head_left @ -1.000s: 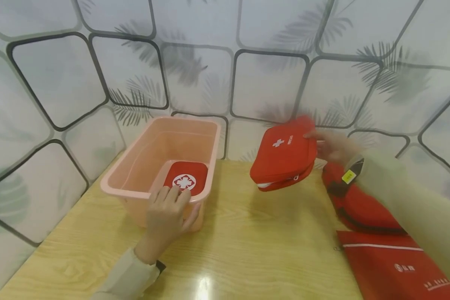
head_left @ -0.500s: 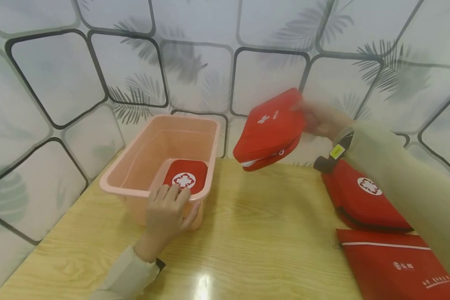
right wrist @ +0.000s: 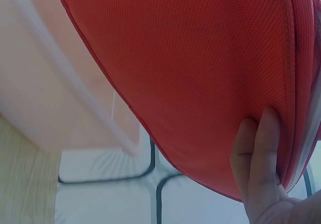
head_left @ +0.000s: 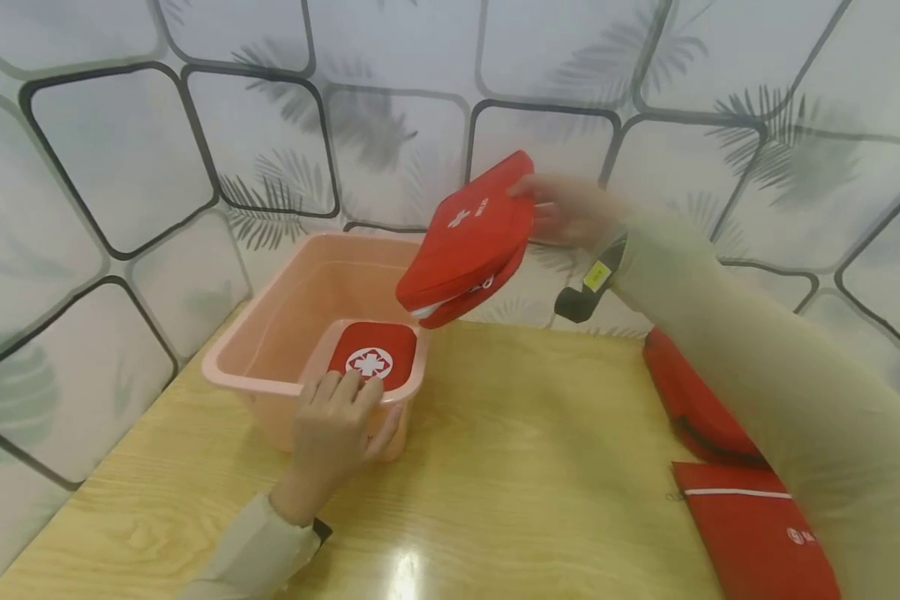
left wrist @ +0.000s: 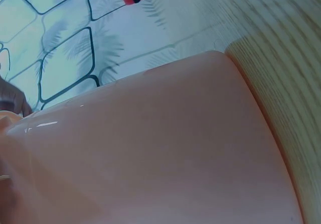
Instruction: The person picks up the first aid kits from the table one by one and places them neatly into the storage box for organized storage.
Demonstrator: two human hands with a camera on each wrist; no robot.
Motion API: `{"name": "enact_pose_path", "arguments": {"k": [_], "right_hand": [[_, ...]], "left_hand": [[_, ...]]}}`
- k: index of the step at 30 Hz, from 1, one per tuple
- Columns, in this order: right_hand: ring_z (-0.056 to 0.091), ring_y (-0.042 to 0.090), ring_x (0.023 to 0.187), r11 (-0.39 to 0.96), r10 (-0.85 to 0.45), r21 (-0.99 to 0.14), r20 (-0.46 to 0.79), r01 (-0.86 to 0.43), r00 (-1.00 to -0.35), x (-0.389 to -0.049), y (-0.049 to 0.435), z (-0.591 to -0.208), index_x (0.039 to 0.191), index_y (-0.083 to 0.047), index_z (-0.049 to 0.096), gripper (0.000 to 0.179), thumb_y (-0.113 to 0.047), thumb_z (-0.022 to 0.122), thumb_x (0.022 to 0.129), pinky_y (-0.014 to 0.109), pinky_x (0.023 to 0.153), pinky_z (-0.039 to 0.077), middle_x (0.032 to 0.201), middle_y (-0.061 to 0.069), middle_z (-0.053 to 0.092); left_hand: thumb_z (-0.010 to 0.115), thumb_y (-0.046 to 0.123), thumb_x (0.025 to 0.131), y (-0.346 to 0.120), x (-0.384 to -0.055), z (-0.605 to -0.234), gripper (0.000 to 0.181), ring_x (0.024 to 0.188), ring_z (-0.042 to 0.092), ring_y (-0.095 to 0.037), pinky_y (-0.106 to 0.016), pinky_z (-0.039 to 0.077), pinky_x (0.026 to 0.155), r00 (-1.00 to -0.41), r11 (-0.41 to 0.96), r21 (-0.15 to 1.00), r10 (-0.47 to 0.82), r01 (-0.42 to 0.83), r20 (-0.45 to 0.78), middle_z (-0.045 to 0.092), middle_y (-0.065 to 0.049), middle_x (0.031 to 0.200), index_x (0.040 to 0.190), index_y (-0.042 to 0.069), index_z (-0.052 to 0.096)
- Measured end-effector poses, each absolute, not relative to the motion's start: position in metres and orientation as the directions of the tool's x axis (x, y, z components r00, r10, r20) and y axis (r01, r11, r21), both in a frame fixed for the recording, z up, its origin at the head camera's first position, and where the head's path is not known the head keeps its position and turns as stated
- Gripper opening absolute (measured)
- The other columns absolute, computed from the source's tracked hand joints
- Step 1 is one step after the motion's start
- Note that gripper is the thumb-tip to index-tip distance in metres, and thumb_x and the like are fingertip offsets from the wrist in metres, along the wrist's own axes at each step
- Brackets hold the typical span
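Observation:
My right hand [head_left: 573,210] grips a red zippered first-aid pouch [head_left: 465,237] by its right side, holding it tilted in the air beside the basin's right rim. A white cross and small lettering mark its top. In the right wrist view, fingers [right wrist: 265,148] lie against the red fabric of the pouch [right wrist: 185,73]. My left hand [head_left: 335,437] holds the near rim of a pink plastic basin [head_left: 251,385], fingers hooked over the edge and thumb outside. Inside the basin lies a red case [head_left: 397,346] with a white round emblem, partly hidden by the left fingers.
At the right of the wooden table [head_left: 517,467] lie a red bag with dark trim [head_left: 701,408] and a flat red pouch with a white zip [head_left: 757,533], both partly covered by the right sleeve. A patterned wall covering [head_left: 390,158] rises behind the table.
My right hand has carried the red first-aid pouch leftward and up, from over the table's right part to the basin's right rim. The left hand and basin have stayed put.

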State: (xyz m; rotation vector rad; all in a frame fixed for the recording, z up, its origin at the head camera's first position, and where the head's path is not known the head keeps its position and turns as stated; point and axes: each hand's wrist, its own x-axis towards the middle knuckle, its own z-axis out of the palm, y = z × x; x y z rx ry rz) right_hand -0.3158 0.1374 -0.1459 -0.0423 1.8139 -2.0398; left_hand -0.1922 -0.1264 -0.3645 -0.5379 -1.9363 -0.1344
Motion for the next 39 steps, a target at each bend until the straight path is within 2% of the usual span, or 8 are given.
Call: {"name": "enact_pose_path", "arguments": {"k": [4,10,13,16,19,28,33,39], "right_hand": [[0.057,0.017,0.09,-0.062,-0.29,-0.956,-0.259,0.288,-0.921,-0.321,0.111,-0.147,0.109,-0.01,0.052,0.018,-0.01,0.055,0.092,0.021,0.066,0.054,0.108,0.003,0.056],[0.057,0.018,0.089,-0.035,-0.277,-0.964,-0.244,0.264,-0.929,-0.331,0.069,-0.153,0.113,-0.009,0.049,0.023,-0.007,0.053,0.091,0.022,0.065,0.055,0.108,0.006,0.054],[0.057,0.019,0.092,-0.014,-0.28,-0.969,-0.235,0.248,-0.931,-0.33,0.052,-0.155,0.12,-0.008,0.048,0.03,-0.007,0.053,0.09,0.025,0.078,0.055,0.112,0.007,0.055],[0.056,0.022,0.1,0.0,-0.277,-0.971,-0.231,0.24,-0.933,-0.331,0.036,-0.16,0.126,-0.007,0.046,0.037,-0.009,0.054,0.09,0.03,0.094,0.05,0.122,0.009,0.054],[0.055,0.024,0.104,-0.001,-0.282,-0.971,-0.23,0.239,-0.931,-0.332,0.021,-0.165,0.127,-0.006,0.045,0.038,-0.008,0.055,0.09,0.035,0.1,0.046,0.127,0.012,0.053],[0.06,0.024,0.094,0.08,-0.22,-0.968,-0.249,0.237,-0.943,-0.339,-0.013,-0.185,0.12,-0.003,0.051,0.036,-0.008,0.061,0.086,0.035,0.091,0.052,0.113,0.011,0.059],[0.063,0.028,0.106,0.123,-0.207,-0.96,-0.271,0.25,-0.94,-0.34,-0.027,-0.197,0.124,-0.002,0.051,0.039,-0.01,0.061,0.086,0.036,0.09,0.052,0.124,0.014,0.06],[0.063,0.03,0.111,0.146,-0.201,-0.95,-0.3,0.275,-0.932,-0.34,-0.04,-0.21,0.124,0.0,0.051,0.04,-0.008,0.061,0.086,0.037,0.089,0.052,0.125,0.017,0.06]], "left_hand": [[0.032,0.044,0.094,-0.127,-0.191,-0.365,0.049,0.063,0.056,-0.03,-0.038,0.049,0.059,-0.336,0.893,-0.155,0.313,0.422,0.889,0.064,-0.014,0.072,0.076,0.005,0.057],[0.032,0.044,0.094,-0.127,-0.191,-0.365,0.049,0.062,0.055,-0.03,-0.038,0.047,0.059,-0.332,0.895,-0.148,0.305,0.422,0.893,0.062,-0.013,0.072,0.075,0.006,0.056],[0.032,0.044,0.094,-0.127,-0.191,-0.366,0.049,0.062,0.055,-0.03,-0.038,0.046,0.058,-0.331,0.896,-0.143,0.298,0.421,0.895,0.062,-0.013,0.072,0.075,0.006,0.056],[0.033,0.044,0.093,-0.127,-0.191,-0.366,0.048,0.061,0.054,-0.029,-0.038,0.046,0.057,-0.325,0.896,-0.139,0.293,0.423,0.899,0.062,-0.013,0.071,0.074,0.006,0.055],[0.034,0.044,0.093,-0.127,-0.192,-0.366,0.047,0.06,0.053,-0.029,-0.038,0.045,0.057,-0.322,0.894,-0.136,0.291,0.427,0.901,0.061,-0.013,0.069,0.073,0.006,0.054],[0.034,0.044,0.092,-0.126,-0.191,-0.365,0.046,0.058,0.052,-0.029,-0.038,0.044,0.058,-0.318,0.891,-0.146,0.3,0.43,0.899,0.061,-0.013,0.067,0.072,0.006,0.053],[0.034,0.043,0.093,-0.126,-0.192,-0.365,0.046,0.057,0.052,-0.028,-0.038,0.044,0.058,-0.311,0.892,-0.151,0.301,0.426,0.901,0.059,-0.012,0.065,0.071,0.006,0.052],[0.035,0.042,0.092,-0.126,-0.193,-0.364,0.045,0.056,0.05,-0.028,-0.038,0.041,0.055,-0.279,0.889,-0.151,0.291,0.431,0.915,0.056,-0.011,0.064,0.072,0.006,0.053]]}}
